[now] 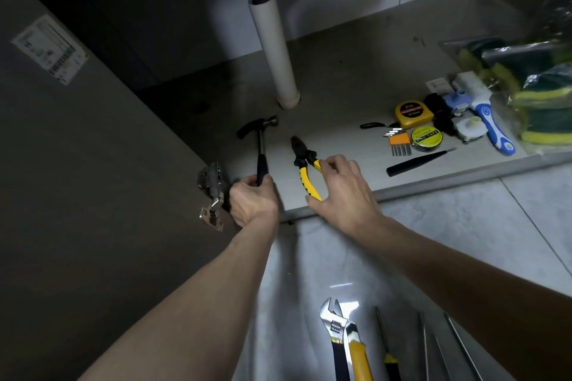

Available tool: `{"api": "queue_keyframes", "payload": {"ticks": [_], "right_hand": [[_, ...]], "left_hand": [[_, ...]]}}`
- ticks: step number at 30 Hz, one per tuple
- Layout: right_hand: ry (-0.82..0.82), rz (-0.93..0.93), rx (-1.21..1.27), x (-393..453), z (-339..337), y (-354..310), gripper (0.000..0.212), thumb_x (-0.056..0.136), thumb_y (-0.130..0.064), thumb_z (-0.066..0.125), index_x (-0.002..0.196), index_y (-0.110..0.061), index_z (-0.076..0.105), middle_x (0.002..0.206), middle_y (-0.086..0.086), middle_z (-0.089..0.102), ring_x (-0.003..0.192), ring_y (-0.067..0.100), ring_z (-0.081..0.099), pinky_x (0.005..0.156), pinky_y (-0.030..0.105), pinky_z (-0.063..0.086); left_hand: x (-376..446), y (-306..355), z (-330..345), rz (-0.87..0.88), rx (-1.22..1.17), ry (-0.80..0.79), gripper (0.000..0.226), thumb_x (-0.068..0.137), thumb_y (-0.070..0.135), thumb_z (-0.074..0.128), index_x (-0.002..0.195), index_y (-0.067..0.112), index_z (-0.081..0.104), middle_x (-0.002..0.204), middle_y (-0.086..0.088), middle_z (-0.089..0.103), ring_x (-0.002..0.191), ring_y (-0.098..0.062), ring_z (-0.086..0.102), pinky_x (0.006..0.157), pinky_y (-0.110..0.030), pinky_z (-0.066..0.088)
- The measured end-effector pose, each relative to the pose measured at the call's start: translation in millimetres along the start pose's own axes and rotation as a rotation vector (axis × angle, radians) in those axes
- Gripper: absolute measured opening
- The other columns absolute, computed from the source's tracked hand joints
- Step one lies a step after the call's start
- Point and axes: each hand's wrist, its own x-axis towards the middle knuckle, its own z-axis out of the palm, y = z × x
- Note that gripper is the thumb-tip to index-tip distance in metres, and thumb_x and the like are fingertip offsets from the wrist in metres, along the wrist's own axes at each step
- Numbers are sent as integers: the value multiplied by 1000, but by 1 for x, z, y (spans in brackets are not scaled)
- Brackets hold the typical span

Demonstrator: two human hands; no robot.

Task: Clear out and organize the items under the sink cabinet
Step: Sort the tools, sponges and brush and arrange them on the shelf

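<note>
On the cabinet floor [340, 77] near its front edge lies a claw hammer [261, 139] with a black handle; my left hand [252, 201] grips the end of that handle. Just to the right lie pliers [305, 167] with yellow and black handles, jaws pointing away. My right hand [342, 185] holds the pliers' handles, thumb under one and fingers curled over the other. Further right on the cabinet floor sit a yellow tape measure [413, 114], a roll of tape [426, 138], an orange comb-like piece [399, 142] and a black tool [418, 161].
A white drain pipe [275, 49] rises from the cabinet floor behind the hammer. The open cabinet door [77, 164] with its hinge [212, 195] stands at left. A blue-handled scraper [492, 127] and bagged sponges [544, 96] lie at right. An adjustable wrench [335, 331] and screwdrivers [385, 346] lie on the tiled floor.
</note>
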Motion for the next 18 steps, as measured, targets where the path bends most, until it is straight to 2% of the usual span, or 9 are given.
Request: {"api": "queue_keyframes", "payload": {"ticks": [5, 9, 13, 15, 18], "right_hand": [[-1, -18, 6, -1, 2, 3, 70, 84, -48, 68, 141, -12, 47, 133, 4, 45, 120, 23, 40, 96, 34, 45], [-27, -35, -1, -2, 3, 4, 73, 83, -48, 66, 141, -11, 45, 134, 5, 43, 121, 24, 38, 96, 33, 45], [-27, -32, -12, 3, 6, -2, 70, 84, -47, 65, 139, -8, 47, 133, 7, 43, 119, 25, 38, 93, 31, 42], [-38, -32, 2, 10, 8, -9, 70, 84, -48, 65, 138, -7, 47, 134, 8, 43, 119, 26, 39, 96, 33, 41], [-52, -23, 14, 23, 14, -24, 72, 86, -51, 65, 139, -6, 47, 136, 10, 42, 121, 29, 39, 102, 36, 41]], "left_hand": [[2, 0, 3, -17, -6, 6, 22, 83, 38, 75, 102, 27, 76, 91, -1, 76, 88, -26, 70, 79, -30, 53], [2, -3, 1, 25, -13, -40, 24, 85, 35, 73, 107, 26, 73, 83, 9, 66, 92, -23, 69, 76, -26, 47], [-7, -15, -6, 151, 33, -53, 30, 90, 21, 67, 119, 16, 69, 112, -6, 70, 107, -27, 66, 91, -31, 49], [-18, -27, -11, 234, -11, -55, 31, 90, 11, 65, 120, 10, 68, 115, -11, 68, 107, -30, 65, 98, -38, 50], [-32, -39, -15, 294, -118, -54, 32, 89, 0, 60, 120, 3, 67, 119, -11, 63, 107, -30, 64, 100, -42, 49]]}}
